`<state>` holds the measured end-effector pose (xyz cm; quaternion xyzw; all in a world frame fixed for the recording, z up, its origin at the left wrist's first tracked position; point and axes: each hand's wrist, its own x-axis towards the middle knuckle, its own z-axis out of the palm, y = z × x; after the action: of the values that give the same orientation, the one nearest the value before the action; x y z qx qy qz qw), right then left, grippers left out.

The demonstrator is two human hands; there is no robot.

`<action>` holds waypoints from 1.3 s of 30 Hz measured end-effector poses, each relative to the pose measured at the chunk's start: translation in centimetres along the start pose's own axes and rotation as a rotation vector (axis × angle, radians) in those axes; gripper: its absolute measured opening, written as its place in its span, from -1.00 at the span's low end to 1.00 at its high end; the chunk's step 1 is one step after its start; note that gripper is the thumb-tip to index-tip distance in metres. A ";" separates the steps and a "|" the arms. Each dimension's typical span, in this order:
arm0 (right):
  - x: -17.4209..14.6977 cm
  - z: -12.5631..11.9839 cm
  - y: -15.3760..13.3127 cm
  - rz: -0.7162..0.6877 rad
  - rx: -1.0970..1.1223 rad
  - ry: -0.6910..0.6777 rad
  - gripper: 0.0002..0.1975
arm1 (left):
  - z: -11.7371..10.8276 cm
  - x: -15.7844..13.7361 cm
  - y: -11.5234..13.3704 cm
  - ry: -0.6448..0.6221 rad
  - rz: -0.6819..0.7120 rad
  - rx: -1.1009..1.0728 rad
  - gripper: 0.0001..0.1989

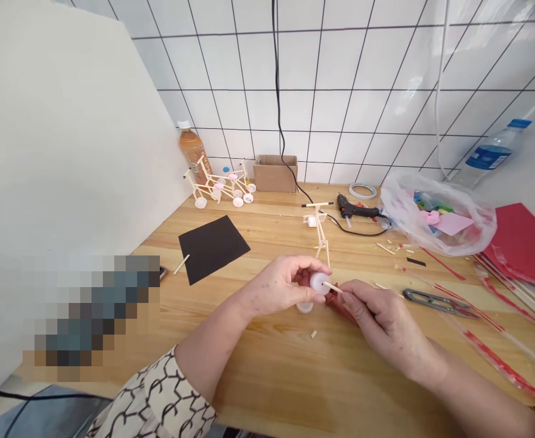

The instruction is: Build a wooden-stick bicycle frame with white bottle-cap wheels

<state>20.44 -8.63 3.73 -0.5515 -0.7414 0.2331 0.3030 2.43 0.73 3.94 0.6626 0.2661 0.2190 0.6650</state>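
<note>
Gripping a white, round plastic cap [317, 283] with the curled fingers of the left hand [274, 286], above the pale wooden table [258, 377]; pinching a thin, pale wooden stick [333, 288] with the fingers of the right hand [388, 322]; pointing its long axis leftward, meeting the cap's centre, leaving depth of entry unclear.

From the round white piece [317, 281], which looks like smooth plastic, we see at eleven o'clock a box [275, 176] of matt cardboard and at two o'clock a bag [402, 210] of thin, shiny plastic. The tabletop [267, 377] is smooth wood (we notice a soft gloss on it).
</note>
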 end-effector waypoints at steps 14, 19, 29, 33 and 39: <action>-0.2 0.5 0.5 -0.021 -0.061 -0.009 -0.74 | 0.0 0.3 -0.9 -0.099 0.039 -0.253 -0.72; -0.3 0.4 0.3 -0.034 -0.065 0.016 -0.75 | -0.1 0.4 -1.3 -0.119 0.092 -0.237 -0.70; -0.3 0.2 0.5 -0.143 -0.203 0.098 -0.80 | 0.6 0.1 -0.9 -0.043 0.101 -0.166 -0.71; -0.4 0.0 0.4 -0.253 -0.462 0.198 -0.79 | 0.9 0.2 -1.1 -0.006 0.129 -0.091 -0.70; -0.6 0.3 0.4 -0.297 -0.588 0.242 -0.76 | 1.4 0.1 -0.9 0.047 0.143 0.023 -0.75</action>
<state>20.66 -9.13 3.13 -0.5250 -0.8077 -0.1042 0.2473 3.37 -0.28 2.97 0.6821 0.2360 0.2786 0.6336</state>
